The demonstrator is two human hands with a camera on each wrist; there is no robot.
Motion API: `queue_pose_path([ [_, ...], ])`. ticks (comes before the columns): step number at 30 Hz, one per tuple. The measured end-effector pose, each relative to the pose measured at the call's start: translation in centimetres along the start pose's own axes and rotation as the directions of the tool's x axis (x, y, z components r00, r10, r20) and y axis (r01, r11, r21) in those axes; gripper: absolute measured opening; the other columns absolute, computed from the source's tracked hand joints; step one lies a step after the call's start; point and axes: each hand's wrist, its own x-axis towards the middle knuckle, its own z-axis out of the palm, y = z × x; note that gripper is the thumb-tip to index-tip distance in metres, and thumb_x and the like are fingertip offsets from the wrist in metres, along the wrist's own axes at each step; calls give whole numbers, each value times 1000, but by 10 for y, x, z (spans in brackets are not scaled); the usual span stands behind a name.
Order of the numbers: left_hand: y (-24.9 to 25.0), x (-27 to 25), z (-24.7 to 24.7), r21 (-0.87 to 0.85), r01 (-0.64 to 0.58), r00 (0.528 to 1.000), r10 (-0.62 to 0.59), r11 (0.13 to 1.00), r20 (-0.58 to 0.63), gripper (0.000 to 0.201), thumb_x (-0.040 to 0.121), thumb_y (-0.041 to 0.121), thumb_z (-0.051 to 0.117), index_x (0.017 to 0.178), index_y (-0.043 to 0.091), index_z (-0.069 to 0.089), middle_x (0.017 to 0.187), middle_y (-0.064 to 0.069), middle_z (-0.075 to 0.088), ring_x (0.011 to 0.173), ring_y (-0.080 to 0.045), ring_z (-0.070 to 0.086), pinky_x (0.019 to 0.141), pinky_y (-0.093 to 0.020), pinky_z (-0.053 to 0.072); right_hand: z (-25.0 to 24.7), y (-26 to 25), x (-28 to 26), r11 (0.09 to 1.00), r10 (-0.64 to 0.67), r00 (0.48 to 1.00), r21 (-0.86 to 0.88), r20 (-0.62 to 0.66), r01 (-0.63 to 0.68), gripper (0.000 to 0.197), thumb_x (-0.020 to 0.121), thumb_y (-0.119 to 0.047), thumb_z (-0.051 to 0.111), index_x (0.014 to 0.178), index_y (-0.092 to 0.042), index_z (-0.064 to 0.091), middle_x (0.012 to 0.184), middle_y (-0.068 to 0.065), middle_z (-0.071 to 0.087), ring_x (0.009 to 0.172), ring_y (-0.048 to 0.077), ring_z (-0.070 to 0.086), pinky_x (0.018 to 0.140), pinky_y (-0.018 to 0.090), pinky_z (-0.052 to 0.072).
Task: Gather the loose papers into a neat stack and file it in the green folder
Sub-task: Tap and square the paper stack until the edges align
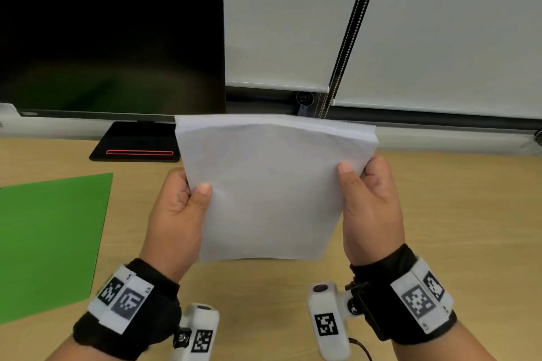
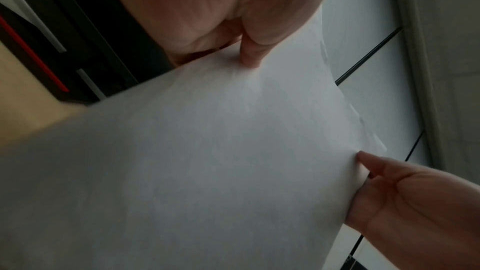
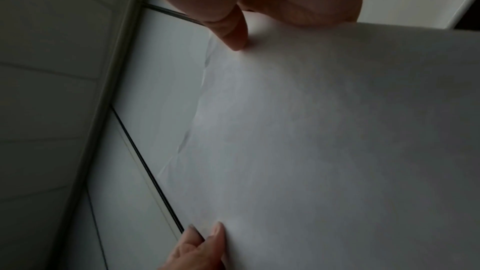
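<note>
Nearest the camera, black wrist bands with printed square markers are worn on both forearms, and a small white camera unit is mounted under each wrist. Just beyond them, a stack of white papers (image 1: 264, 190) is held upright above the bench (image 1: 457, 214), its lower edge lifted clear of the wooden surface. The stack is gripped at its left side by the left hand (image 1: 179, 214), with the thumb laid across the front sheet and the fingers curled behind. Its right side is gripped in the same way by the right hand (image 1: 371, 202), thumb on the front and fingers wrapped round the back. In the left wrist view the thumb is seen pressed onto the paper (image 2: 207, 151), and the right hand (image 2: 415, 196) is seen at the far edge. In the right wrist view the sheet (image 3: 324, 141) fills most of the frame. The top edges of the sheets are slightly uneven.

To the left, the green folder (image 1: 50, 243) is laid flat on the bench, well apart from the stack. Farther back, a dark monitor (image 1: 111, 53) is stood on its black base. Behind it, pale roller blinds (image 1: 454, 38) with a bead chain are hung.
</note>
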Motion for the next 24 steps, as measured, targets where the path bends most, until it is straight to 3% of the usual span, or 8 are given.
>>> queue_pose_path([
  [3,-17,-9,-4,65,110,994,-108,992,-36,17,89,34,55,105,36,59,113,2,71,106,-26,66,94,-63,51,0,15,-7,995,79,997,-58,-5,-79,17,102,-3,48,105,-17,58,94,-7,72,80,3,70,67,21,55],
  [6,-19,-9,-6,80,130,991,-127,988,-46,18,86,38,55,104,37,59,112,4,70,106,-25,67,93,-64,51,-1,22,-11,990,104,994,-90,-15,-105,13,102,-4,48,104,-13,56,93,-2,66,72,-3,66,60,14,52],
  [9,-4,2,-1,30,1,1000,-1,1000,-28,18,96,25,56,110,35,55,108,11,70,98,-6,68,84,-35,59,0,17,-8,996,68,997,-61,-41,-70,16,102,-6,48,108,-17,58,91,-5,63,67,-6,63,58,12,50],
  [11,10,10,3,47,-115,993,116,992,-18,23,103,15,49,117,33,52,105,10,66,93,2,64,77,-15,53,0,15,-6,997,23,998,-68,-53,-27,19,104,-10,47,111,-24,59,91,-7,60,67,-6,60,59,12,49],
  [12,13,13,3,64,-146,989,147,987,-19,21,104,17,47,118,31,53,104,9,64,90,2,62,74,-13,51,1,15,-5,998,8,999,-67,-53,-12,20,105,-11,45,111,-25,59,91,-6,60,69,-5,60,60,12,49],
  [15,18,17,1,-7,-130,991,130,991,-13,21,100,38,48,110,26,62,102,-1,65,89,-11,64,74,-27,52,-1,19,-3,998,5,998,-62,-68,-9,21,106,-12,44,110,-23,62,94,-6,67,78,2,64,66,16,52],
  [17,15,18,-1,-54,-109,994,109,993,-3,24,98,39,49,104,23,65,103,-8,66,91,-18,65,75,-34,53,-2,21,-1,998,11,997,-56,-83,-16,21,106,-13,44,102,-20,64,88,-11,72,78,4,66,66,18,53],
  [24,12,22,1,-229,-26,998,13,973,-59,17,86,41,63,82,25,67,82,1,67,75,-14,64,67,-29,54,-2,23,4,998,41,991,55,-125,-35,24,104,-9,45,88,-8,63,82,-1,75,73,10,70,63,21,56],
])
